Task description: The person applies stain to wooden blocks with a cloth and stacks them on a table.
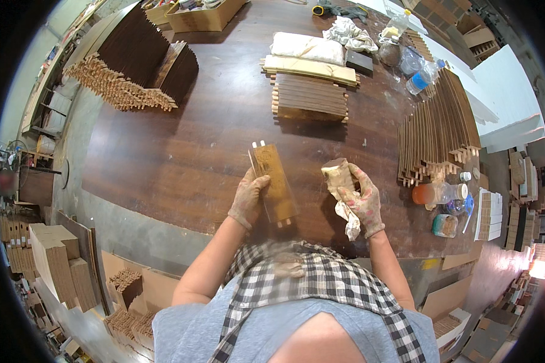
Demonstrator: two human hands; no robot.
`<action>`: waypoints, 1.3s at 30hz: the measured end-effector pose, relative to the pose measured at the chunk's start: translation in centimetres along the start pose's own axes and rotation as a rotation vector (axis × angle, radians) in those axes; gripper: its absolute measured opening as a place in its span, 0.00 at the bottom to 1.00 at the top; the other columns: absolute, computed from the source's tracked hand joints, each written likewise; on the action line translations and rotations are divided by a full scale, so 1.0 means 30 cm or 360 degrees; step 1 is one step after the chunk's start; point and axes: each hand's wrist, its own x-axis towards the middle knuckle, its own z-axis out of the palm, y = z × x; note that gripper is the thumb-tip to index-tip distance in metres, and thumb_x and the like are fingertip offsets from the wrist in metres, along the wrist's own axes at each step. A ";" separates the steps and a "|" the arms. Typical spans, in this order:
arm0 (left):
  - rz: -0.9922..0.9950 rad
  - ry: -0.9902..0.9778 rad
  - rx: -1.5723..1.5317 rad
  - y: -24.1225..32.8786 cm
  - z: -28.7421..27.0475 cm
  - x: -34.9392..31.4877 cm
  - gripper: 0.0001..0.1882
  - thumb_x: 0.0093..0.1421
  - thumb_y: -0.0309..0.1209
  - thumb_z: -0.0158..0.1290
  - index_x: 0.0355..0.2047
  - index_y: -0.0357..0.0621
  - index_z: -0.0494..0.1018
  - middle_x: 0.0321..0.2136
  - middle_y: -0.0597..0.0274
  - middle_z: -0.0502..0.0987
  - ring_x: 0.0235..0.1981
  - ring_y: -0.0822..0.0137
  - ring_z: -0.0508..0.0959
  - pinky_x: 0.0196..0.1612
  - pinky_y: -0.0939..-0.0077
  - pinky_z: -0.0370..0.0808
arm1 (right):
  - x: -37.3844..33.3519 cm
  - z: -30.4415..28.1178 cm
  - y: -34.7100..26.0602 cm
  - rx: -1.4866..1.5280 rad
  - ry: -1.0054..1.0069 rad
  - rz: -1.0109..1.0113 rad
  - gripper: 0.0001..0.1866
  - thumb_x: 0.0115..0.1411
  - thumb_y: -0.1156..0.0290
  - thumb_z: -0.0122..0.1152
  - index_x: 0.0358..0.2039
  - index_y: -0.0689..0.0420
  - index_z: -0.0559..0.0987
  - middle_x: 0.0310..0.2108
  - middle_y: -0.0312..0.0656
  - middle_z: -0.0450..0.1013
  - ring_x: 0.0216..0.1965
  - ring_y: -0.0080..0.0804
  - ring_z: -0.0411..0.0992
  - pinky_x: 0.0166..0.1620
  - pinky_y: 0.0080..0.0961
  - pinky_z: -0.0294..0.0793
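Observation:
My left hand [248, 198], in a stained work glove, grips a small brown wooden board [275, 184] by its left edge. Pale dowel pegs stick out of both of the board's ends, and its face looks yellowish and shiny. In my right hand [364, 202], gloved too, is a stained rag [339, 175], bunched into a brown and cream pad with a crumpled white end hanging below. The rag is apart from the board, to its right. Farther out on the table lies a stack of similar pegged boards [310, 97].
A dark wooden table [163, 163] spreads before me. Tall stacks of pegged boards stand at the far left [127, 66] and right [439, 130]. Bottles [427, 193] and a jar [444, 225] sit near the right edge. At the back are white rags [349, 34] and a cardboard box [203, 18].

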 end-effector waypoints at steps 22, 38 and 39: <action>0.0457 -0.0176 0.0915 0.033 0.128 -0.156 0.14 0.66 0.23 0.48 0.50 0.37 0.73 0.41 0.65 0.78 0.41 0.76 0.75 0.47 0.81 0.72 | -0.203 0.004 -0.038 -0.0333 0.0448 0.0038 0.31 0.52 0.65 0.72 0.54 0.61 0.73 0.48 0.47 0.76 0.46 0.37 0.77 0.50 0.28 0.76; 0.0099 -0.0702 0.1034 -0.125 0.293 -0.124 0.13 0.66 0.23 0.48 0.50 0.38 0.74 0.38 0.67 0.77 0.40 0.77 0.74 0.46 0.83 0.71 | -0.659 -0.754 0.313 -0.0446 0.1551 0.0561 0.27 0.56 0.68 0.68 0.54 0.63 0.72 0.47 0.43 0.75 0.43 0.31 0.75 0.46 0.26 0.76; 0.0091 -0.0682 0.1043 -0.134 0.313 -0.129 0.13 0.66 0.23 0.48 0.50 0.38 0.74 0.38 0.67 0.77 0.40 0.77 0.74 0.46 0.83 0.71 | -0.631 -0.827 0.291 -0.0952 0.1431 0.0629 0.29 0.53 0.62 0.69 0.53 0.62 0.73 0.44 0.44 0.78 0.42 0.33 0.77 0.47 0.27 0.75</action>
